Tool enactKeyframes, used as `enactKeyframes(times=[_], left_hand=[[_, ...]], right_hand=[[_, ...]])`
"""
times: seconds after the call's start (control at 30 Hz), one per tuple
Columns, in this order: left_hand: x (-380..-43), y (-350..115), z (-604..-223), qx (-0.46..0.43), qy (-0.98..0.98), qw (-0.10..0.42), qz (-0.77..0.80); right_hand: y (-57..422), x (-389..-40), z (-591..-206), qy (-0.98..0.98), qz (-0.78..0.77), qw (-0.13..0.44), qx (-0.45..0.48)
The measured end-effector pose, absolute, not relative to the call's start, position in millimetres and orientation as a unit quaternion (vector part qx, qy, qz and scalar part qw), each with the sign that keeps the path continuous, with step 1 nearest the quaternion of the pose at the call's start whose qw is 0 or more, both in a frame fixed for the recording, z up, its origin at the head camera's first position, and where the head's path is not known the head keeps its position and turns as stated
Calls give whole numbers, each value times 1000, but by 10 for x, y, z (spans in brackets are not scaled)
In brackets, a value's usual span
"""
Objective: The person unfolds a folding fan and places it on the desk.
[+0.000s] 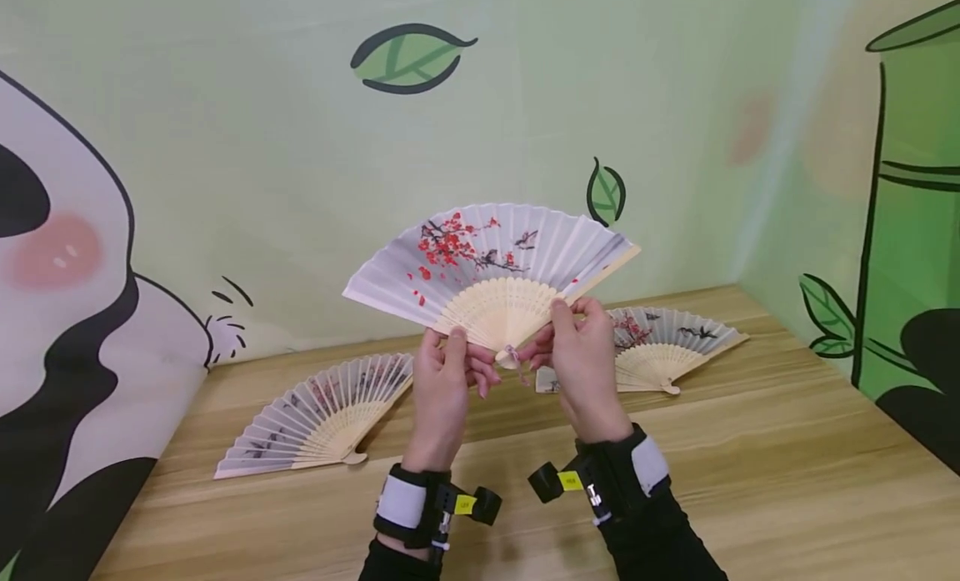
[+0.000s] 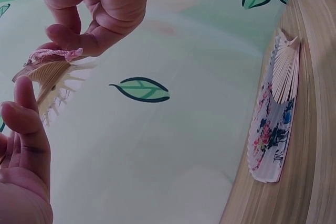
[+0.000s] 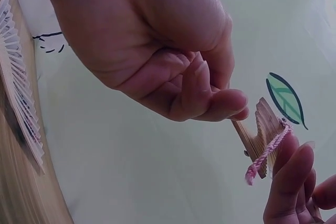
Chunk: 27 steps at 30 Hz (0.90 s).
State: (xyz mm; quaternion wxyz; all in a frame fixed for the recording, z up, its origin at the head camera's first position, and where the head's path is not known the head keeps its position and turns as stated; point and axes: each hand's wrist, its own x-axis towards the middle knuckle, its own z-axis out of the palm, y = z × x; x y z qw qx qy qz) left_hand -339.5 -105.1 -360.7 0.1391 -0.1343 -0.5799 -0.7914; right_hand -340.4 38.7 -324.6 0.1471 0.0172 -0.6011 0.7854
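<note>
Spread wide, a folding fan (image 1: 491,260) with red blossoms, small birds and pale bamboo ribs is held up above the table. My left hand (image 1: 442,373) pinches its lower left ribs, thumb in front and fingers behind. On the other side my right hand (image 1: 585,352) pinches the right guard stick between thumb and fingers. From the pivot hangs a pink braided cord (image 3: 268,150), seen between the two hands in the right wrist view. In the left wrist view the fan's leaf is mostly hidden behind the hands.
On the wooden table (image 1: 480,448) a second spread fan (image 1: 322,418) lies at the left. Another open fan (image 1: 667,348) lies at the right, partly behind my right hand. A green printed backdrop (image 1: 262,147) rises behind the table.
</note>
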Motion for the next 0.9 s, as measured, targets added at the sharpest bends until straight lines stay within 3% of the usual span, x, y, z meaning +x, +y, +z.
enactKeyframes(times=[0.9], left_hand=[[-3380, -1020, -3599, -118, -551, 143, -814]], right_hand=[[395, -3410, -3233, -577, 807, 130, -2]])
